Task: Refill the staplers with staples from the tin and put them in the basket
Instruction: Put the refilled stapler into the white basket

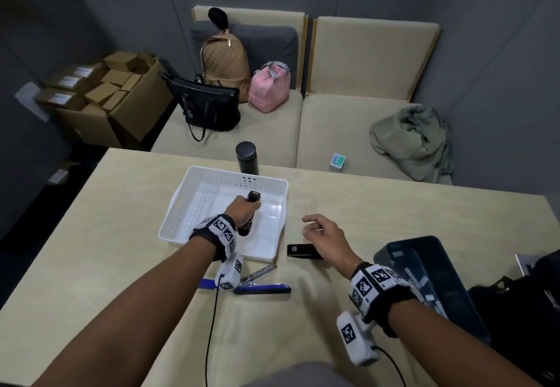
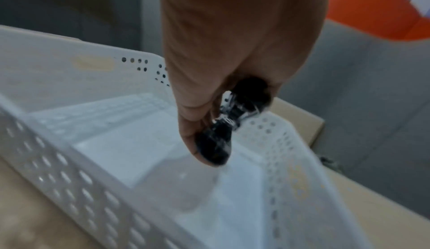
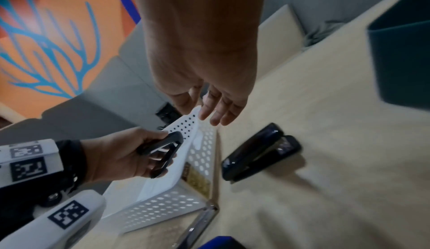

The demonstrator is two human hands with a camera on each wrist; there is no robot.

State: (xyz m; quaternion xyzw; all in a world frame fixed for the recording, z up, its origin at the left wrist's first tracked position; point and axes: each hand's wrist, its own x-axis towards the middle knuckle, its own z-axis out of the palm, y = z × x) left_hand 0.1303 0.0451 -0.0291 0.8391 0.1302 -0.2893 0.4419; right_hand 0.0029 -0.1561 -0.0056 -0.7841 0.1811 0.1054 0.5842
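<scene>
Left hand (image 2: 223, 80) is gripping a black stapler (image 2: 216, 142) over the white perforated plastic basket (image 2: 69, 177); only the head view is showing the right hand (image 1: 325, 235) hovering, fingers relaxed.

Worktop (image 1: 121, 250), pale wood.
On it: basket (image 1: 181, 201), flask (image 1: 247, 158), black stapler (image 1: 303, 251), open blue stapler (image 1: 260, 288), bin (image 1: 439, 283).

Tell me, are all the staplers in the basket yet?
Not yet. The white basket has nothing lying in it. The left hand holds a black stapler over it, about to go in. Another black stapler waits on the table by the empty right hand, and a blue stapler lies swung open, so it looks like it needs staples.
</scene>
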